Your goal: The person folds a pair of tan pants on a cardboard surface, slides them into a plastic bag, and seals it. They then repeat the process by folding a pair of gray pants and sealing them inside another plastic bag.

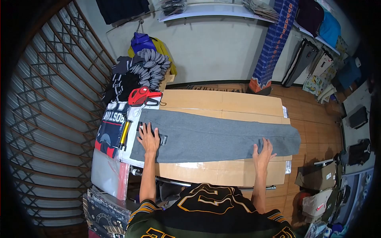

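Grey garment (206, 137) (pants, prob.) lies flat lengthwise on the cardboard-topped tabletop (226, 100), R end overhanging. L grip (149, 139) spread beside the dark label (163, 140), R grip (262, 154) loosely spread nr that end, nothing pinched. Smoothing step, apparently; next move calls for flat, even palms!

The garment (214, 133) lies left to right along the bench (222, 99), its right end past the bench's edge. Left of it lie the cylinder (125, 135) and folded jersey (109, 131); beyond its far left corner, the handheld tool (139, 96), then bundled clothes (152, 65).
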The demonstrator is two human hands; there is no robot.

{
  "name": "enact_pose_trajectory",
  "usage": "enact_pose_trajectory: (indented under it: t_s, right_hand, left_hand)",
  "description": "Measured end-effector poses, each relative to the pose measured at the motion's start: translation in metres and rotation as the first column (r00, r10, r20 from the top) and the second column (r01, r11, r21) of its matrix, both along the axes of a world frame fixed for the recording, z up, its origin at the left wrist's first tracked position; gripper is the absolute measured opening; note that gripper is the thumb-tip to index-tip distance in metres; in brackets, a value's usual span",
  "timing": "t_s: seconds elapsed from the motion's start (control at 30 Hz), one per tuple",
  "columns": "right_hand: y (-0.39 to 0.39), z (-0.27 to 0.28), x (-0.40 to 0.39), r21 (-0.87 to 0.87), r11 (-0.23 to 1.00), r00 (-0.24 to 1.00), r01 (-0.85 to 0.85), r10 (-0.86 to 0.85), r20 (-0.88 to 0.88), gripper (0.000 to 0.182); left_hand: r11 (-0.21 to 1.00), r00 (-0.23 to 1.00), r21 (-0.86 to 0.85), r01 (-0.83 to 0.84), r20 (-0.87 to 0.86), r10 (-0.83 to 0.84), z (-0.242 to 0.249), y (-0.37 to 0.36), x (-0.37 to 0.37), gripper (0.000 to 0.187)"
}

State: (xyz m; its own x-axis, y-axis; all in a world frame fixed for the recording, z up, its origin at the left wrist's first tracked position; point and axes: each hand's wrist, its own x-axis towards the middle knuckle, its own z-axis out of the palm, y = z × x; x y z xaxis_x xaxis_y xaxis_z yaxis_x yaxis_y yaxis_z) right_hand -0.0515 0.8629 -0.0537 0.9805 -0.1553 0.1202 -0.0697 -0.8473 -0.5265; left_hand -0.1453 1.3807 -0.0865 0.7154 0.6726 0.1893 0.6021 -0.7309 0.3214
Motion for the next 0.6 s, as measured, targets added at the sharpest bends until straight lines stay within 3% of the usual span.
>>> enact_pose_trajectory:
  t_s: [0.17,0.27,0.6]
  right_hand:
    - [-0.026,-0.007,0.020,-0.172,0.976,0.989,0.134,-0.143,-0.041,0.065]
    - [-0.027,-0.007,0.023,-0.217,0.969,0.982,0.120,-0.148,-0.115,0.072]
    - [-0.013,-0.019,0.020,-0.200,0.976,0.983,0.088,-0.117,-0.141,0.073]
  left_hand:
    - [0.995,0.994,0.049,0.083,-0.079,-0.079,0.009,-0.045,-0.006,0.067]
    - [0.997,0.991,0.026,0.068,-0.121,-0.065,0.002,-0.043,-0.008,0.069]
    - [0.999,0.988,-0.032,0.030,-0.147,-0.035,0.004,-0.022,-0.009,0.068]
